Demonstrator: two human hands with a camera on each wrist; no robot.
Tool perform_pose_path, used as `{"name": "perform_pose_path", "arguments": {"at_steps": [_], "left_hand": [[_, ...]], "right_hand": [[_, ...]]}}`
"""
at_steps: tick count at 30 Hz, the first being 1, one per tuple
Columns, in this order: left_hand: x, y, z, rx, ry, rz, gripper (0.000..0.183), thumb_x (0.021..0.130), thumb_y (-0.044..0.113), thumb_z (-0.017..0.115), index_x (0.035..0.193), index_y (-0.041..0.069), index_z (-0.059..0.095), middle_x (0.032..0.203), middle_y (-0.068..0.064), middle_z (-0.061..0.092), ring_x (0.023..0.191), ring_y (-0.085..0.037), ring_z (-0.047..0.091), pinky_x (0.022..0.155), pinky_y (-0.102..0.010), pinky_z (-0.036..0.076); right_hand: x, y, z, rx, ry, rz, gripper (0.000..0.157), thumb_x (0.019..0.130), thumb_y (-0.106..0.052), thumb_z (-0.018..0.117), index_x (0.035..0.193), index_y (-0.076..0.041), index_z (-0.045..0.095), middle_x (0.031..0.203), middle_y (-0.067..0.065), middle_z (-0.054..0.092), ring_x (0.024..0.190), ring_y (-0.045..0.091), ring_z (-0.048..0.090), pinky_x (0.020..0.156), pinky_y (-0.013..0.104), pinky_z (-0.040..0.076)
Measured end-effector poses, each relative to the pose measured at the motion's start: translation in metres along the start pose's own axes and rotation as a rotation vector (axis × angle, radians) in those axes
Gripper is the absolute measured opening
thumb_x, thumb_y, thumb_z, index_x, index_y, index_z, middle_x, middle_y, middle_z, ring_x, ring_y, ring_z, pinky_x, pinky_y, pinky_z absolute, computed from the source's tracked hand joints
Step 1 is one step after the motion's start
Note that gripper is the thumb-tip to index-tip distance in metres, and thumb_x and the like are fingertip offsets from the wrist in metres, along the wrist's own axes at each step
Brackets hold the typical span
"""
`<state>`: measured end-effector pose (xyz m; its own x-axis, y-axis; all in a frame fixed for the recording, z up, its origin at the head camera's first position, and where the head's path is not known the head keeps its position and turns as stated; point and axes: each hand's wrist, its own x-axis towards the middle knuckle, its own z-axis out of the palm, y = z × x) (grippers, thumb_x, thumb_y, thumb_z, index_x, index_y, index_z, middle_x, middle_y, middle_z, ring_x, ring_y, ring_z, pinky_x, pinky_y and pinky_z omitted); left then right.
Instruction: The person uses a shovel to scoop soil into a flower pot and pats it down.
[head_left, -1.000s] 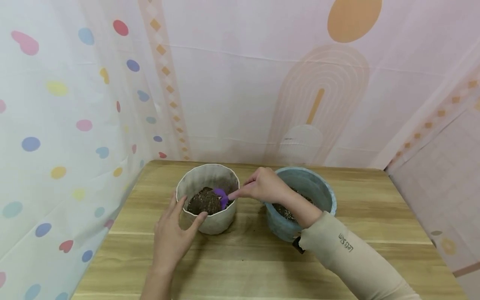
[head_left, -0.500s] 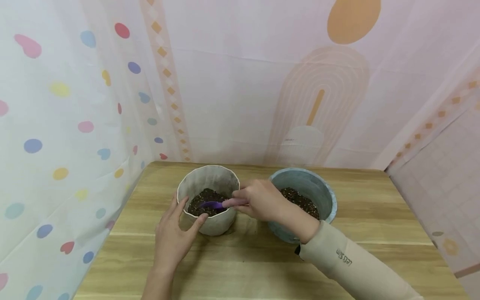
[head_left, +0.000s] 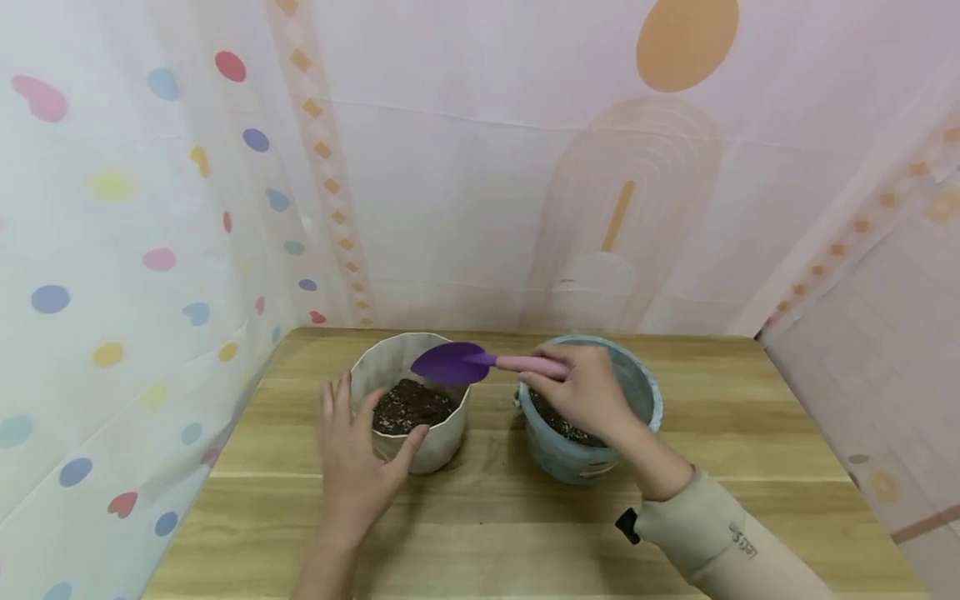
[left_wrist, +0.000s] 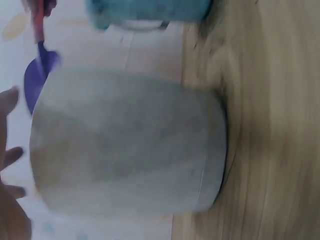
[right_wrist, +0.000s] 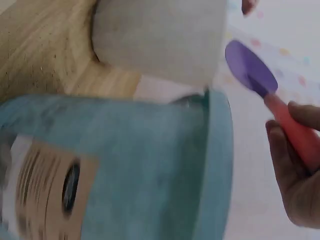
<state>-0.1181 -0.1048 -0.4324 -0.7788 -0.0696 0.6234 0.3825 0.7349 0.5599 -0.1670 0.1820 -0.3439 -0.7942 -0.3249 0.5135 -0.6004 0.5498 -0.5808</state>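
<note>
My right hand grips the pink handle of a small garden trowel, held level over the blue bucket's left rim. Its purple blade overlaps the right rim of the whitish pot in the head view, and the side facing the camera shows no soil. Dark soil lies heaped inside that pot. My left hand is at the pot's near left side with thumb and fingers spread. In the left wrist view its fingertips stand off the pot's rim, curled round nothing.
A blue bucket, partly filled with dark soil, stands right of the whitish pot. Both rest on a wood-grain table, where a few crumbs of soil lie between them. A patterned cloth hangs close behind the table's back edge.
The trowel has come up out of the whitish pot, and the right hand has moved right and upward with it. The left hand's fingers have spread and eased off the rim.
</note>
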Motion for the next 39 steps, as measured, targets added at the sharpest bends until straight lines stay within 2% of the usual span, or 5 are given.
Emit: {"name": "perform_pose_path", "arguments": {"at_steps": [7, 14, 25, 32, 39], "left_hand": [[-0.006, 0.033, 0.028, -0.173, 0.193, 0.243, 0.050, 0.093, 0.047, 0.068, 0.114, 0.002, 0.065, 0.152, -0.027, 0.042, 0.145, -0.050, 0.028, 0.120, -0.057, 0.022], [-0.016, 0.064, 0.057, -0.276, 0.015, 0.355, 0.031, 0.091, 0.032, 0.073, 0.109, 0.007, 0.068, 0.141, -0.017, 0.055, 0.131, -0.037, 0.051, 0.113, -0.043, 0.040], [-0.004, 0.081, 0.087, -0.139, -0.392, 0.186, 0.053, 0.091, 0.043, 0.074, 0.136, 0.017, 0.064, 0.160, -0.022, 0.032, 0.131, -0.047, 0.050, 0.101, -0.064, 0.045], [0.000, 0.079, 0.087, -0.174, -0.465, 0.138, 0.050, 0.092, 0.048, 0.072, 0.130, 0.016, 0.068, 0.163, -0.017, 0.027, 0.127, -0.045, 0.055, 0.097, -0.056, 0.051], [-0.001, 0.079, 0.088, -0.171, -0.454, 0.128, 0.049, 0.090, 0.051, 0.073, 0.128, 0.019, 0.069, 0.163, -0.016, 0.029, 0.126, -0.045, 0.055, 0.099, -0.058, 0.049]], "right_hand": [[-0.005, 0.016, -0.068, 0.143, -0.079, 0.294, 0.025, 0.086, -0.016, 0.082, 0.109, -0.005, 0.078, 0.098, 0.006, 0.078, 0.063, 0.005, 0.062, 0.051, 0.020, 0.047], [-0.011, 0.019, -0.120, -0.093, -0.102, -0.032, 0.029, 0.079, 0.002, 0.083, 0.104, -0.012, 0.081, 0.095, -0.004, 0.078, 0.085, 0.007, 0.070, 0.069, 0.015, 0.051], [-0.001, 0.033, -0.068, -0.270, -0.146, -0.312, 0.035, 0.070, 0.017, 0.083, 0.097, -0.007, 0.081, 0.090, 0.006, 0.075, 0.078, 0.019, 0.072, 0.063, 0.032, 0.060], [-0.006, 0.036, -0.031, -0.405, -0.342, -0.309, 0.025, 0.082, 0.010, 0.078, 0.098, -0.009, 0.080, 0.088, 0.001, 0.067, 0.075, 0.016, 0.068, 0.060, 0.021, 0.053], [-0.012, 0.046, -0.062, -0.349, -0.262, -0.251, 0.028, 0.073, 0.015, 0.082, 0.094, -0.003, 0.079, 0.088, 0.008, 0.073, 0.078, 0.024, 0.072, 0.063, 0.035, 0.059]]}}
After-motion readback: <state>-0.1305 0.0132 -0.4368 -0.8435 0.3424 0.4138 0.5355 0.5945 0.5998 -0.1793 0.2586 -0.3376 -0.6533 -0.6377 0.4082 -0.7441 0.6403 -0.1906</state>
